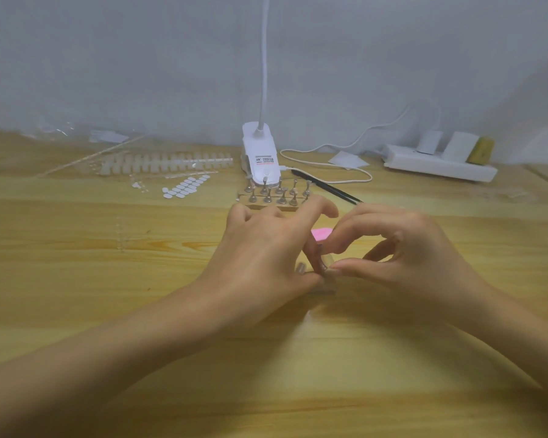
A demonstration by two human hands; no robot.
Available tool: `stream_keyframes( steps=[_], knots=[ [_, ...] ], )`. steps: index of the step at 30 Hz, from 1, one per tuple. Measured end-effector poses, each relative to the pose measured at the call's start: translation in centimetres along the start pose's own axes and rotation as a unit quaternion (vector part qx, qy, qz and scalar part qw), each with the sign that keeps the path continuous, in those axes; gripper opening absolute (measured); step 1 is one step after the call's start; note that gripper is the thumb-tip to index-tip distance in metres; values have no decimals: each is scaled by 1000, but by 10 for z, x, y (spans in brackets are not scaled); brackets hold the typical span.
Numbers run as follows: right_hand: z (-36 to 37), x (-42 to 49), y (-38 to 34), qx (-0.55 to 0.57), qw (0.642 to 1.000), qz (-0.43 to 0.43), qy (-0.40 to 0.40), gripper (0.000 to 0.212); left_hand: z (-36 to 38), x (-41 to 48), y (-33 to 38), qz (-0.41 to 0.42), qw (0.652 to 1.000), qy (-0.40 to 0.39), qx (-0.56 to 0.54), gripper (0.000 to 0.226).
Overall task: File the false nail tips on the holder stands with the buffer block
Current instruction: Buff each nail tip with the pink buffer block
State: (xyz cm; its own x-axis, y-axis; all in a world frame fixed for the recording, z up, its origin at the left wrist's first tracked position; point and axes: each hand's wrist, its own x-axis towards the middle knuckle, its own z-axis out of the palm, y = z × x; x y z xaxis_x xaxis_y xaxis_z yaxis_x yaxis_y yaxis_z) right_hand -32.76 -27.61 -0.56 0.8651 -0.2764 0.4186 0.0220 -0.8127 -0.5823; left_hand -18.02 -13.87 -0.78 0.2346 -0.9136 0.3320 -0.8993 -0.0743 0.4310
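Both hands are meeting over the middle of the wooden table (76,279), low and close to the surface. The left hand (266,248) is curling its thumb and lower fingers round a small holder stand (322,269), pinching it just above the tabletop, while its forefinger is arching up and away. The right hand (402,248) is coming in from the other side with thumb and forefinger pinching the top of that same piece; the spot is blurred, so it is not clear whether a nail tip is sitting under those fingertips. The pink buffer block (321,233) is lying on the table just behind the two hands, with neither hand holding it and only a corner of it showing between them. Further back, a wooden rack (276,205) is carrying two rows of more metal stands, standing right in front of the white lamp (261,156), whose neck is rising out of view. To the left are lying a strip of nail tips (168,161) and a sheet of white tabs (185,186). To the right, a black pen (326,186) is lying at an angle, a white cable (345,165) is looping past it, and a power strip (440,162) is sitting against the wall.
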Motion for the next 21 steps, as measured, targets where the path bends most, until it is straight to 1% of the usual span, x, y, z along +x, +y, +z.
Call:
stream_keyframes(
  steps=[5, 11, 14, 21],
  knots=[
    [5, -3, -2, -1, 1000, 0, 24, 16, 1, 0, 0, 8, 1000, 18, 15, 64],
    [8, -4, -5, 5, 1000, -2, 21, 15, 0, 1, -2, 4, 1000, 15, -7, 77],
    [9, -4, -6, 12, 1000, 2, 27, 13, 1, 1, -3, 1, 1000, 13, 0, 81],
    [12, -6, -6, 23, 999, 10, 29, 10, 2, 1, -5, -2, 1000, 14, 1, 81]
  ],
)
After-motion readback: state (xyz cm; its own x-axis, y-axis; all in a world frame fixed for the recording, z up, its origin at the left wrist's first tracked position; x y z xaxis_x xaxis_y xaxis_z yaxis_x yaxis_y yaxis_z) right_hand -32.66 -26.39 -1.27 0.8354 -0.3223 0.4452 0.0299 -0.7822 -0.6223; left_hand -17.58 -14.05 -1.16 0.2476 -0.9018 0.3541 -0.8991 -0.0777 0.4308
